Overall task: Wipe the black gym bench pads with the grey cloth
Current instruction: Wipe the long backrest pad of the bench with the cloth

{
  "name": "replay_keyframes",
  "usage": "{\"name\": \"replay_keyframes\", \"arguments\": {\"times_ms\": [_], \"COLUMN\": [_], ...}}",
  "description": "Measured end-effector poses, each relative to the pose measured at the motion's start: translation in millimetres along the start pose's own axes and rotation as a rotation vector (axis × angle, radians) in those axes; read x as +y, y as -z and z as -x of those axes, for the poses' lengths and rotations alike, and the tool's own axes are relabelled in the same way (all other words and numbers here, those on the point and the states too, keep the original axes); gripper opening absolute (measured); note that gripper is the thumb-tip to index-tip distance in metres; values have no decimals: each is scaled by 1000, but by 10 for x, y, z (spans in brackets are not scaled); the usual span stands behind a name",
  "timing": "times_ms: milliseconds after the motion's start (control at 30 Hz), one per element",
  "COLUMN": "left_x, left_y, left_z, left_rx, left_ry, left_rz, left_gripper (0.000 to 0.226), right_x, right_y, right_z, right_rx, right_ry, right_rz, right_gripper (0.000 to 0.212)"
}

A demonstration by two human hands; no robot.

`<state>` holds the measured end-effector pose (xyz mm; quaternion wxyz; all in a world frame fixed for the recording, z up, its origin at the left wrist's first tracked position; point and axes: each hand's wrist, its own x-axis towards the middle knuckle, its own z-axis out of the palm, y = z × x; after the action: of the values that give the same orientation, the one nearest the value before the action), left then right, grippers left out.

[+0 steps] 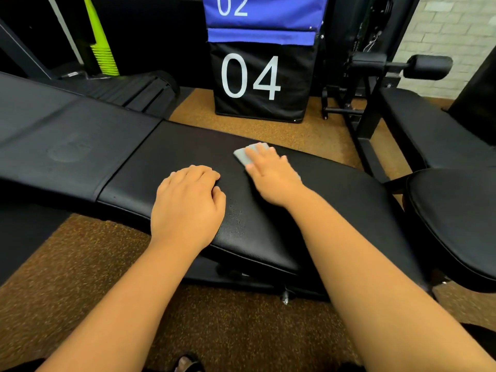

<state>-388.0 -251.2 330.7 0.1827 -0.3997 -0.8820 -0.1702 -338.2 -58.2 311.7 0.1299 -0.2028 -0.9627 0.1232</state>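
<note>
- Down at the very bottom, a toe in a dark sandal (pixel 185 363) peeks out on the brown speckled floor (pixel 88 264).
- Two bare arms reach forward over the floor to the black seat pad (pixel 268 232), the nearest pad of the bench.
- The left hand (pixel 188 202) rests on the seat pad with its fingers (pixel 198 173) curled under, and it holds nothing.
- The right hand (pixel 271 175) lies flat on the grey cloth (pixel 243 155). Its fingers (pixel 261 153) are straight and spread, and they press the cloth down on the far side of the seat pad (it looks a bit blurry).
- One corner of the cloth sticks out past the fingertips, on the left and far side. The rest hides under the hand.
- I count one cloth, two hands, and two pads on this bench: the seat pad and the long back pad (pixel 59 140) joined to it on the left.
- A round black seat (pixel 456 221) sits close on the right, beside the seat pad.
- Farther back stands a black box with "04" (pixel 257 79) on the floor, and a blue box with "02" (pixel 263 12) sits on top of it.
- A stack of yellow-green cones (pixel 103 49) leans far left, a black machine with a roller pad (pixel 426 66) stands far right, and a white brick wall (pixel 451 22) is behind that.
</note>
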Motion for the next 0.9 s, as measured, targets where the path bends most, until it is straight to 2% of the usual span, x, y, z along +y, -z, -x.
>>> {"name": "replay_keyframes", "arguments": {"times_ms": [67,167,300,367,433,533,600,667,733,767,900], "left_x": [-1,-3,-3,-11,-8,-4,-7,-16,-14,-14,-8], "left_y": [6,10,3,1,10,15,6,-3,-8,-7,1], "left_z": [6,10,-25,-22,-6,10,14,15,25,27,24], "left_rx": [1,2,-7,-16,-11,-2,-4,-4,-3,-1,-3], "left_ry": [-8,-13,-2,1,-1,-11,-18,-18,-18,-19,-17], "left_rz": [0,9,3,2,6,2,-6,-5,-3,-3,4], "left_gripper": [28,28,29,29,30,30,31,31,30,30,30], "right_x": [41,433,971,903,622,56,-197,-187,67,260,974], "right_y": [16,101,192,179,156,86,83,123,164,176,229], "right_z": [113,246,304,276,235,343,547,766,903,931,948], "right_rx": [-17,7,22,3,15,32,-14,-69,-22,15,19], "right_ry": [64,26,-300,-361,-318,-82,47,70,70,41,-291], "right_rz": [-89,-133,-129,-67,-5,23,-37,-125,-137,-126,-117], "right_gripper": [40,45,42,41,39,39,43,47,45,45,38]}}
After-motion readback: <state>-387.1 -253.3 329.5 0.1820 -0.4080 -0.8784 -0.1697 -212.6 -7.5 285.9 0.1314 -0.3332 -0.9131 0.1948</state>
